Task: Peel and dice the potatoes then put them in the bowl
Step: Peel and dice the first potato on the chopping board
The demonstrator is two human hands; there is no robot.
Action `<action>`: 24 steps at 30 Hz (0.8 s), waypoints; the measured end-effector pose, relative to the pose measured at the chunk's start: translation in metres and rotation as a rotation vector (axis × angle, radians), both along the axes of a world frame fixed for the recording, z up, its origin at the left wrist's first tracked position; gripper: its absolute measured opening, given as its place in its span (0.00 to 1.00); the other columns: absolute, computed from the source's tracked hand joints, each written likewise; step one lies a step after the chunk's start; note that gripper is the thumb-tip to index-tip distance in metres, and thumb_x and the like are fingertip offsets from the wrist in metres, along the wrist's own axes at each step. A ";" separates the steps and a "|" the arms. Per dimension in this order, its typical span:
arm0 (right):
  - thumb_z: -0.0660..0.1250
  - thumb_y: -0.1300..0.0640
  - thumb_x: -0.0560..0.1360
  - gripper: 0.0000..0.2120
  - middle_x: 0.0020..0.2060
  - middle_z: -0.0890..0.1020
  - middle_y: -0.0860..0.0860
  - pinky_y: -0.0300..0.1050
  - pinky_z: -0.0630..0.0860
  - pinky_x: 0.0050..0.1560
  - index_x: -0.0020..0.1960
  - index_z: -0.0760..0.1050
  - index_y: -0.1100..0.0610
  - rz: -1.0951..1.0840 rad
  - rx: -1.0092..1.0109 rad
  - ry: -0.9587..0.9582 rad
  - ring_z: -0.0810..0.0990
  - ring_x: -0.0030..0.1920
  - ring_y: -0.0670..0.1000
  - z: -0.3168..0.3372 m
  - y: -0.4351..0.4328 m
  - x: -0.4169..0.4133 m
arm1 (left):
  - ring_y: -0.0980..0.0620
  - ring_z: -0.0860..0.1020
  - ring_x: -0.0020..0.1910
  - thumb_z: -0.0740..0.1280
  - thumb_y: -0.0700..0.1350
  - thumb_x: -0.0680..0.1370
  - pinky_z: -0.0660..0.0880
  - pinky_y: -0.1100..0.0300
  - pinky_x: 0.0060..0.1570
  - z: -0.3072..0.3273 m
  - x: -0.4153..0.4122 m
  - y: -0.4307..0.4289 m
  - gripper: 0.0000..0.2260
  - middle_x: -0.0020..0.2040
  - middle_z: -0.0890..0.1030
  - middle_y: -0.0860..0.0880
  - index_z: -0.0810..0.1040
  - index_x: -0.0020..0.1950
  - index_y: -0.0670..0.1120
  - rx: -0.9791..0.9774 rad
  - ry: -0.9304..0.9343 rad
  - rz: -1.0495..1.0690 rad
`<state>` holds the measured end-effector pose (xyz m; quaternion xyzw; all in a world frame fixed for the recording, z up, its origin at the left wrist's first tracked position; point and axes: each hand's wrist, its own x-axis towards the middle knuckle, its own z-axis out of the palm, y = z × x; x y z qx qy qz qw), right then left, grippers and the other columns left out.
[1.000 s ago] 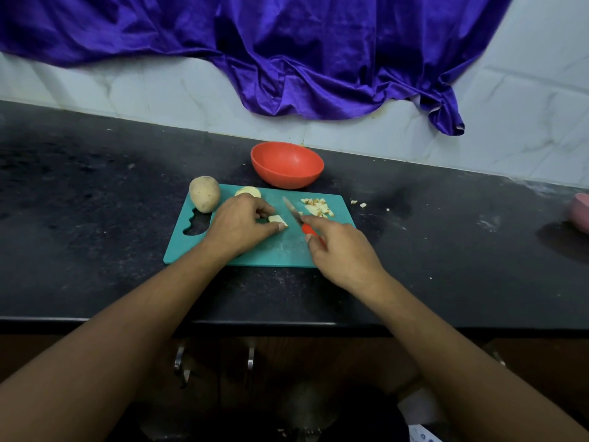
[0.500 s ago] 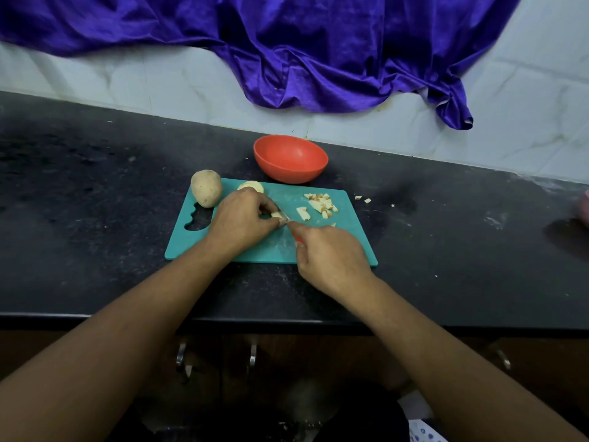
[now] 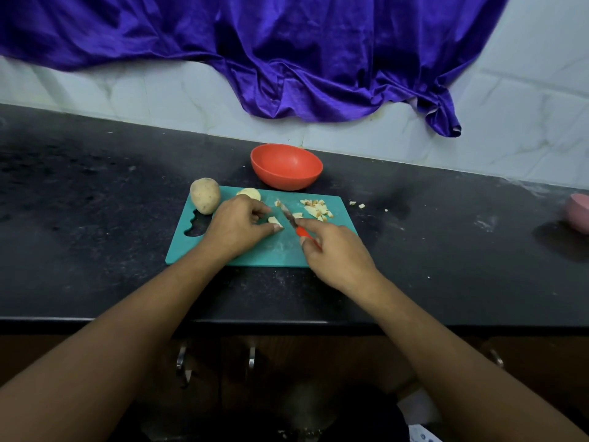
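The right hand (image 3: 334,250) hides most of the knife (image 3: 291,220) handle; its fingers curl round the handle, forefinger along the blade. The left hand (image 3: 237,224) pinches a potato piece (image 3: 274,221) at mid-frame. A pink object (image 3: 578,212) is cut off at the right edge. Diced pieces (image 3: 315,209) and an unpeeled potato (image 3: 205,195) lie on the teal cutting board (image 3: 271,253). The red bowl (image 3: 286,166) stands just above the board. The black counter (image 3: 95,218) meets a white wall draped with purple cloth (image 3: 287,52).
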<state>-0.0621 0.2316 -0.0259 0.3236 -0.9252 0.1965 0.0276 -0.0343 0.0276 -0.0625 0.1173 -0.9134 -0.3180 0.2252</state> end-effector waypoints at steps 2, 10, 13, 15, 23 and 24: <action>0.60 0.49 0.83 0.21 0.53 0.84 0.51 0.46 0.69 0.41 0.76 0.70 0.42 0.026 0.023 0.032 0.78 0.45 0.53 -0.002 -0.004 0.006 | 0.52 0.81 0.49 0.78 0.52 0.72 0.80 0.51 0.53 0.000 0.001 0.001 0.17 0.52 0.84 0.50 0.85 0.59 0.49 -0.028 0.010 0.008; 0.58 0.48 0.84 0.21 0.54 0.83 0.51 0.50 0.73 0.46 0.76 0.67 0.41 0.061 0.075 0.096 0.80 0.54 0.55 -0.007 -0.013 0.013 | 0.51 0.79 0.53 0.77 0.53 0.73 0.78 0.51 0.54 -0.006 -0.002 -0.001 0.09 0.51 0.83 0.51 0.87 0.51 0.53 -0.109 0.021 0.028; 0.57 0.49 0.84 0.22 0.51 0.83 0.52 0.49 0.70 0.42 0.78 0.66 0.42 0.068 0.111 0.144 0.80 0.52 0.55 -0.008 -0.015 0.013 | 0.53 0.79 0.51 0.77 0.54 0.72 0.78 0.50 0.52 -0.007 -0.003 -0.002 0.08 0.49 0.84 0.53 0.87 0.49 0.54 -0.103 0.023 0.031; 0.56 0.50 0.84 0.22 0.49 0.83 0.52 0.48 0.67 0.41 0.78 0.66 0.44 0.071 0.140 0.177 0.80 0.50 0.55 -0.008 -0.016 0.014 | 0.53 0.79 0.50 0.76 0.54 0.73 0.79 0.50 0.51 -0.007 -0.003 -0.002 0.07 0.48 0.84 0.54 0.88 0.48 0.55 -0.107 0.028 0.029; 0.56 0.52 0.84 0.23 0.48 0.82 0.53 0.49 0.67 0.41 0.79 0.64 0.44 0.077 0.218 0.183 0.80 0.49 0.56 -0.007 -0.011 0.013 | 0.54 0.80 0.50 0.77 0.52 0.73 0.79 0.50 0.53 -0.005 -0.002 0.001 0.07 0.48 0.85 0.54 0.88 0.49 0.52 -0.119 0.035 0.039; 0.56 0.51 0.85 0.23 0.49 0.82 0.53 0.49 0.68 0.41 0.79 0.64 0.43 0.048 0.198 0.164 0.79 0.49 0.56 -0.007 -0.006 0.011 | 0.54 0.80 0.50 0.77 0.51 0.73 0.79 0.50 0.53 -0.005 -0.002 0.001 0.07 0.48 0.85 0.54 0.88 0.49 0.51 -0.118 0.031 0.039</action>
